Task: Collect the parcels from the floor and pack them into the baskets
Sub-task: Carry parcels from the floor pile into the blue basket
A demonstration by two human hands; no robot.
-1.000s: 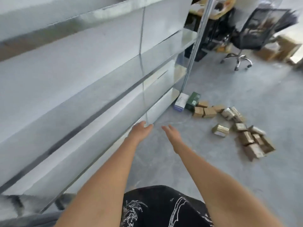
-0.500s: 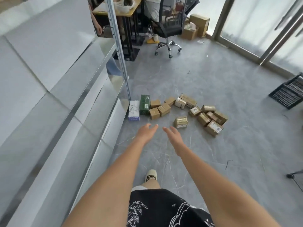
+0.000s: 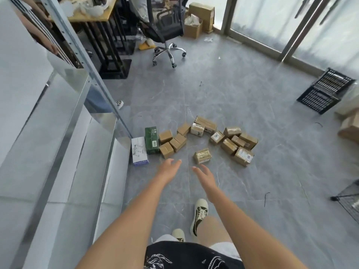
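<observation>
From the head camera we see small brown cardboard parcels (image 3: 229, 145), several wrapped in glossy tape and bearing white labels, scattered on the smooth grey marbled floor (image 3: 233, 90). A dark green rectangular box (image 3: 151, 140) and a white printed carton (image 3: 139, 153) lie just beside them, at the foot of the shiny metal shelving (image 3: 64, 144). One tape-wrapped parcel (image 3: 202, 156) lies alone, nearest us. A black plastic lattice basket (image 3: 326, 91) stands well apart at the far right. Our left hand (image 3: 168, 168) and right hand (image 3: 205, 176) reach forward above the floor, fingers straight and loosely spread, holding nothing.
</observation>
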